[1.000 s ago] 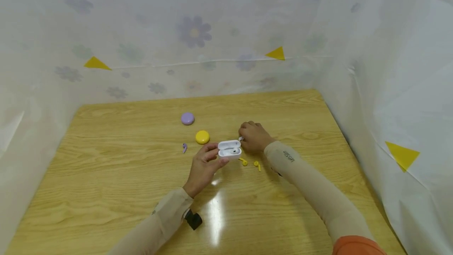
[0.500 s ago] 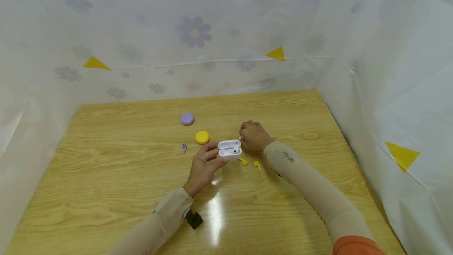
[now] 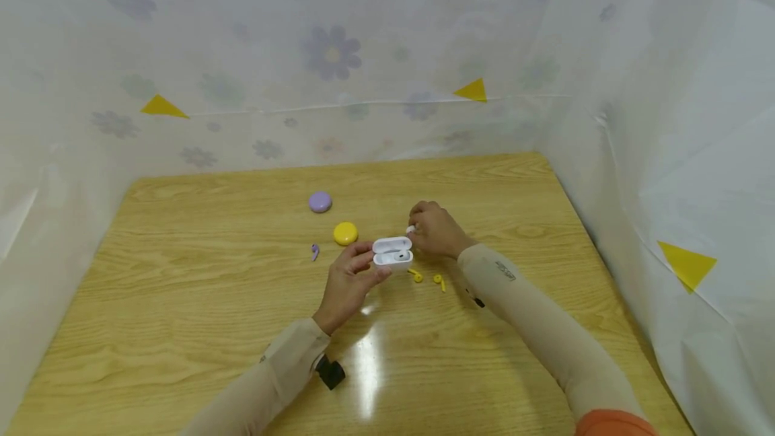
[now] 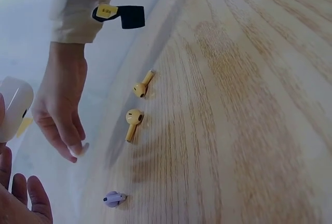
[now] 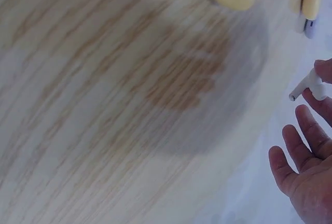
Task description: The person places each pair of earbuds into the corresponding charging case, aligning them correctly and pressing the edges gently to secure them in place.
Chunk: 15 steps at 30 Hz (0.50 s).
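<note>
My left hand (image 3: 350, 282) holds a white earbud case (image 3: 393, 263) by its left side, the lid raised. One white earbud sits in the case's right slot. Just right of the case, my right hand (image 3: 440, 231) pinches another white earbud (image 5: 313, 85) between thumb and index finger. Its stem points out from the fingers, and the other fingers are spread loosely in the right wrist view. Below the case and right hand, two yellow earbuds (image 4: 134, 117) lie on the wooden table (image 3: 200, 328).
A round yellow case (image 3: 346, 233) lies left of the white case, with a round purple case (image 3: 320, 202) behind it. A purple earbud (image 3: 315, 251) rests left of the left hand. Flower-patterned sheeting (image 3: 387, 52) rises behind the table and along its sides.
My right hand has moved slightly away toward the back and turned, so more of the white earbud shows at its fingertips. The left hand and white case stay nearly still.
</note>
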Each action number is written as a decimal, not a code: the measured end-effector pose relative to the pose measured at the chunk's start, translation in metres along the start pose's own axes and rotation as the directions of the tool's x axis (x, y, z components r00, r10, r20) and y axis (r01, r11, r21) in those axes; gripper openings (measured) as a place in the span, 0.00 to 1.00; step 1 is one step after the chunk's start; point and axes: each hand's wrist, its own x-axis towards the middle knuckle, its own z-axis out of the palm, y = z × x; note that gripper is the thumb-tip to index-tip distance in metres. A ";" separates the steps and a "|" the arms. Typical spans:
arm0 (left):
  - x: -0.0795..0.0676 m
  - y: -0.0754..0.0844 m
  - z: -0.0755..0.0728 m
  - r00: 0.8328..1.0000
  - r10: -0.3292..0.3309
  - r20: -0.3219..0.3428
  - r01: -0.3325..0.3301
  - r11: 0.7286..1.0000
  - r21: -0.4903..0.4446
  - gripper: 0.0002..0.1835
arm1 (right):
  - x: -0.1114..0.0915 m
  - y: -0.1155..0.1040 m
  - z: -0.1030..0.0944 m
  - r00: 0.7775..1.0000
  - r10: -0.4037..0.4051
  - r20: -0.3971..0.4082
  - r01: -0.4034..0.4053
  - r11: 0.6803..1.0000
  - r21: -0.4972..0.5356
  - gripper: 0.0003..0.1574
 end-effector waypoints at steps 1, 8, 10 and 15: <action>0.000 0.000 0.000 1.000 0.000 -0.001 0.000 1.000 0.001 0.16 | 0.000 -0.001 -0.002 1.000 0.008 -0.003 -0.008 1.000 0.028 0.10; -0.001 0.000 -0.001 1.000 0.019 -0.006 -0.018 1.000 0.010 0.17 | -0.003 -0.014 -0.021 0.991 0.124 -0.054 -0.106 0.959 0.263 0.11; -0.001 0.001 -0.001 1.000 0.010 -0.004 -0.010 1.000 0.004 0.17 | -0.004 -0.019 -0.027 0.987 0.141 -0.077 -0.108 0.940 0.325 0.12; 0.000 0.002 -0.001 1.000 -0.014 0.000 0.014 1.000 -0.013 0.18 | -0.006 -0.032 -0.042 0.980 0.150 -0.129 -0.075 0.885 0.460 0.12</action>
